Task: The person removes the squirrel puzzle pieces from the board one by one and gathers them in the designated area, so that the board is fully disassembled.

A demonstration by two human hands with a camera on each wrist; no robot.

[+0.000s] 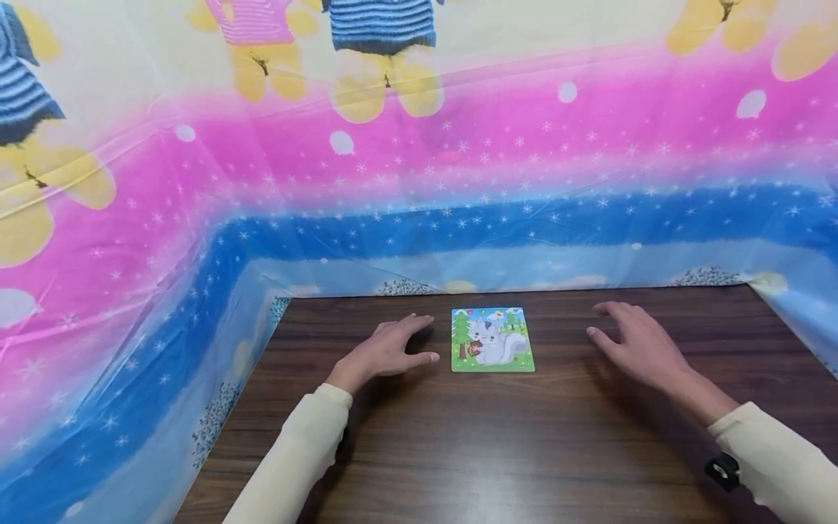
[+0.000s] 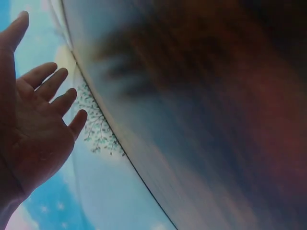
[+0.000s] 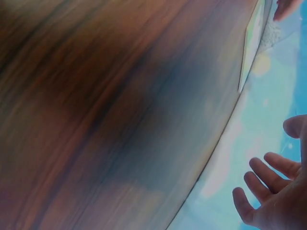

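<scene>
"Printed cloth in pink, blue and cream takes up most of the view, right?"

"Yes, it rises beyond the thin square picture board and comes down on both sides of it, with white snowflakes and yellow-footed figures in striped clothes."

"And under the board?"

"Dark brown wood-grain table, shiny in front of the board. Its far edge runs just behind the board, against the cloth."

"Next in size?"

"Two long cream sleeves: the left sleeve in front of the board to its left, the right sleeve in front of it to its right."

"How are the hands?"

"The bare left hand is near the board's left side, fingers loosely extended, thumb well apart and aimed at the board. It grasps nothing. The bare right hand is off the board's right side, a wider gap away, relaxed and spread, likewise holding nothing."

"Is either touching the board?"

"Neither. The board lies flat between them, showing a pale grey cartoon animal with a bushy tail among green trees."

"Anything smaller?"

"A small black device at the right wrist, in front of the board and well to its right. I can't make out its details."
</scene>
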